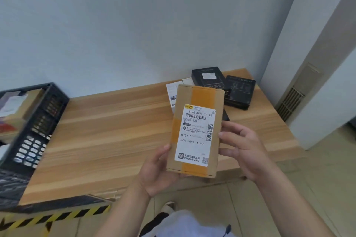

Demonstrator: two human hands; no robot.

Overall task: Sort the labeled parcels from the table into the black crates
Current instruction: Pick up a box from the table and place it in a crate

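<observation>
A brown cardboard parcel with orange tape and a white shipping label is held upright above the table's front edge, label facing me. My left hand grips its lower left corner from below, thumb on the left side. My right hand holds its right edge, fingertips against the side. A black crate stands on the table's left end with parcels inside. Two black boxes and a white parcel lie at the table's far right, partly hidden behind the held parcel.
The wooden table stands against a pale wall. A second dark crate sits at the lower left edge. Yellow-black hazard tape marks the floor. A white column with a vent stands to the right.
</observation>
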